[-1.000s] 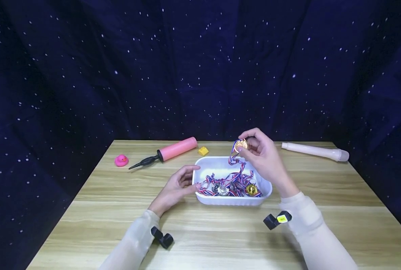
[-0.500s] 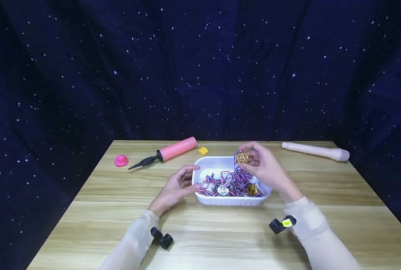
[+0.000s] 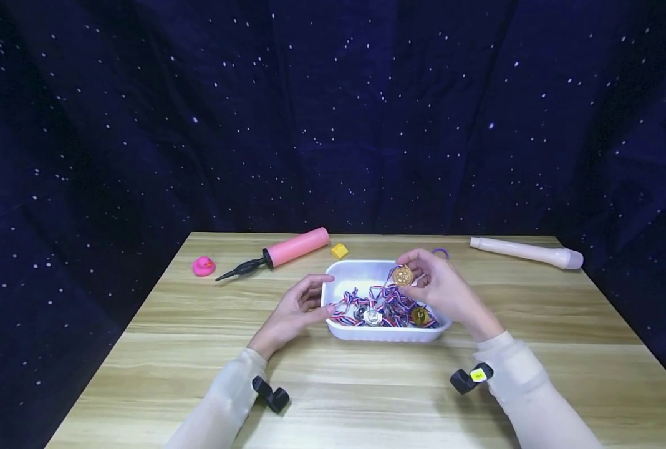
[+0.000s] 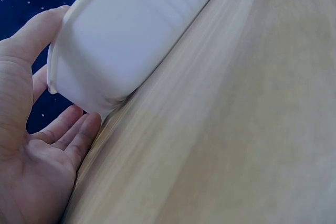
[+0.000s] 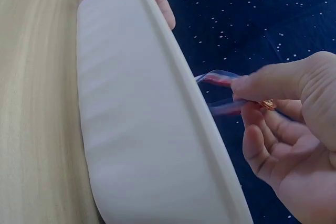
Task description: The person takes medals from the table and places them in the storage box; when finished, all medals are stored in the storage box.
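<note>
A white plastic tub (image 3: 386, 335) holds a tangle of medals with red, white and blue ribbons. Among them lie a silver medal (image 3: 373, 317) and a gold one (image 3: 419, 316). My left hand (image 3: 296, 312) grips the tub's left end; in the left wrist view the thumb (image 4: 39, 32) lies at the rim and other fingers sit around the end. Over the tub's right back part, my right hand (image 3: 439, 284) pinches a gold-coloured medal (image 3: 403, 275) between thumb and fingers. Its ribbon (image 5: 218, 80) runs down toward the tub; the right wrist view shows the medal mostly covered by fingers.
Behind the tub lie a pink hand pump (image 3: 296, 247) with a black nozzle and a small yellow block (image 3: 339, 251). A pink rubber duck (image 3: 203, 266) sits at left. A pale pink microphone-shaped stick (image 3: 526, 251) lies back right. Behind my right hand shows a purple loop (image 3: 441, 252).
My right hand has come down with the medal, lowering it and its ribbon closer to the tub. The left hand has stayed at the tub's left end.
</note>
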Demonstrator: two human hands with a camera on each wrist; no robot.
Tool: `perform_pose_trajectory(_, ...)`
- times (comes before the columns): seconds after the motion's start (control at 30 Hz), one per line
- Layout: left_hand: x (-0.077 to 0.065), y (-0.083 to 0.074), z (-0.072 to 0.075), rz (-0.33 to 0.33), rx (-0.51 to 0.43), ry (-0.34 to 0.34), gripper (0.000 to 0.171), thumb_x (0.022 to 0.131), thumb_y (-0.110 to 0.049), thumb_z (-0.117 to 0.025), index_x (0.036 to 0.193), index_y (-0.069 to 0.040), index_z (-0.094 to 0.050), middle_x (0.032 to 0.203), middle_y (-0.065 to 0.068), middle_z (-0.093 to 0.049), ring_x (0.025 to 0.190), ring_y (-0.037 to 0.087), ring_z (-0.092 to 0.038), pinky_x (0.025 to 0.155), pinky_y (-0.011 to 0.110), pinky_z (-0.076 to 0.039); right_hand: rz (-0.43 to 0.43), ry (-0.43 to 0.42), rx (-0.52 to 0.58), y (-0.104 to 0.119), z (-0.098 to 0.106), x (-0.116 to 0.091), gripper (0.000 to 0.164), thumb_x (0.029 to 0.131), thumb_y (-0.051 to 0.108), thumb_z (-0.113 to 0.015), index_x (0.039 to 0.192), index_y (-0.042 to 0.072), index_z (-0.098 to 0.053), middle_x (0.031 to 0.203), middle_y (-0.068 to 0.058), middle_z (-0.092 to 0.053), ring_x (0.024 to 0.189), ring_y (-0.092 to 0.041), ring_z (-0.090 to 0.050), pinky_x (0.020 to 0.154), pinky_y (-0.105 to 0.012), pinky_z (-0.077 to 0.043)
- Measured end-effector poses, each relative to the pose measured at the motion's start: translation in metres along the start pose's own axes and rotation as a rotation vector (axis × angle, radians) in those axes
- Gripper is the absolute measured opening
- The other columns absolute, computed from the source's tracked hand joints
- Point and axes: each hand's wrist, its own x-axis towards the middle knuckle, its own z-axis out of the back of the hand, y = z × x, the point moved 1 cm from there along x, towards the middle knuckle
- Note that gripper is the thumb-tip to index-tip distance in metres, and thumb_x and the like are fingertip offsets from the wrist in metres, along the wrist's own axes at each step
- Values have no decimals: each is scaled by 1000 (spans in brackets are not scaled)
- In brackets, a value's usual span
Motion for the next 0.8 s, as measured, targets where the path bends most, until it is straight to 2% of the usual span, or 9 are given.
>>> perform_pose_trajectory(0.13, 1, 0, 0, 1, 0, 0, 60, 100, -14, -86, 154, -23, -61, 155, 17, -61, 140, 39, -60, 123, 54, -46, 2, -25, -59, -2, -2, -1, 45, 87, -3, -92, 127, 1, -73, 110, -16, -60, 92, -27, -61, 75, -23, -56)
perform_pose_trajectory(0.23, 0, 0, 1, 4, -4, -3, 61, 100, -14, -86, 154, -23, -61, 155, 16, -61, 140, 39, -60, 123, 53, -47, 9, -33, -69, -3, -3, -1, 45, 86, -2, -93, 126, 1, -74, 107, -13, -57, 92, -26, -57, 75, -22, -53)
perform_pose_trajectory(0.33, 0, -1, 1, 7, -7, -6, 61, 99, -13, -86, 154, -23, -61, 155, 16, -61, 140, 39, -60, 123, 53, -47, 23, -22, -80, -4, -5, 0, 46, 86, -2, -94, 127, -1, -73, 104, -11, -59, 93, -26, -57, 76, -22, -53)
perform_pose_trajectory(0.57, 0, -1, -1, 7, -6, -3, 61, 100, -14, -85, 155, -22, -60, 155, 17, -61, 140, 39, -60, 123, 53, -47, 63, 20, -254, -10, -8, -2, 45, 84, 2, -97, 123, 5, -75, 103, -6, -64, 92, -22, -61, 80, -30, -54)
perform_pose_trajectory(0.8, 2, -1, -2, -8, 4, 9, 61, 100, -13, -85, 155, -22, -60, 156, 18, -60, 141, 40, -59, 124, 54, -46, 98, 75, -331, -11, -9, -3, 40, 82, 7, -99, 115, 9, -77, 102, -3, -71, 94, -20, -62, 83, -35, -54)
